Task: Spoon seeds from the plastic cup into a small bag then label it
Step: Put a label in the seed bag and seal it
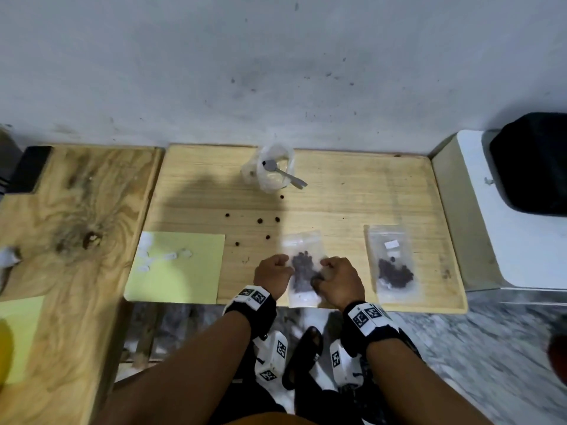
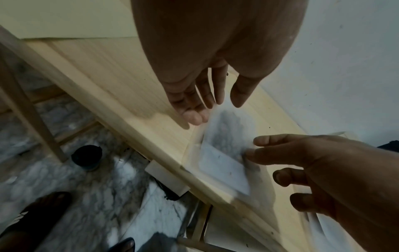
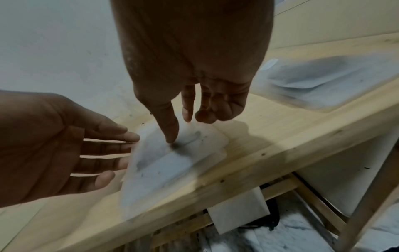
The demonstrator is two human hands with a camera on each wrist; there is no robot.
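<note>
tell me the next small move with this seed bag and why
Probably reach the left hand to the yellow sheet for a white label: the bag between the hands already holds seeds and shows no label, unlike the second bag.

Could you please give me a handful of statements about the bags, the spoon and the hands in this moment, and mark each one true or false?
1. The spoon rests in the plastic cup. True.
2. Both hands are lifting the cup. False: the left hand and right hand are at the near seed bag, with the cup far back by the wall.
3. A second bag holding seeds lies to the right of the hands. True.
4. No seeds have spilled. False: loose seeds lie on the wooden table.
5. The near bag already bears a white label. False: only the second bag shows one.
</note>
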